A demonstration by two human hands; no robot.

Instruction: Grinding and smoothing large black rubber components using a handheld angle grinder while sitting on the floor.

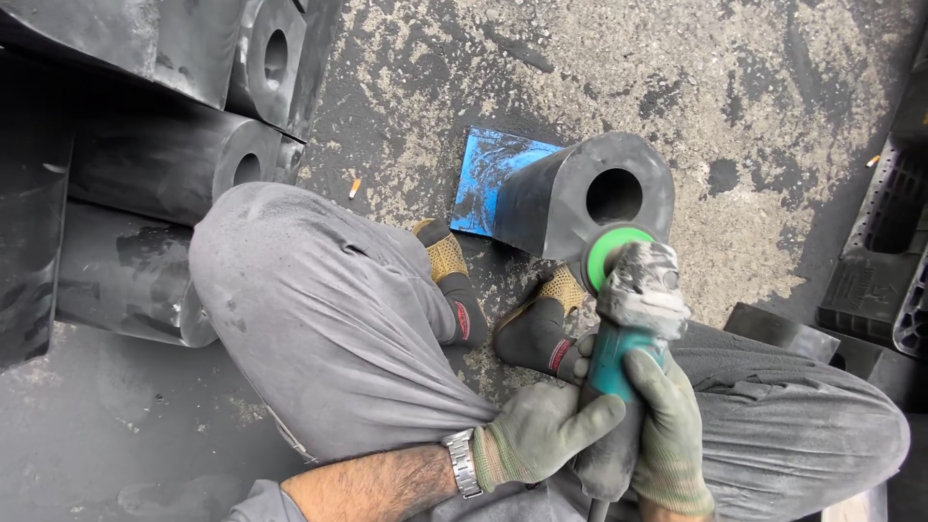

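Stack of black rubber blocks at floor's left edge, black crate at right edge, blue sheet under work. My shoes just below block. Both gloved hands, left and right, fingers wrapped tight on angle grinder; green disc touching holed rubber block, mid-floor, just beyond my hands.

Head-worn view, steeply downward, close above lap and floor
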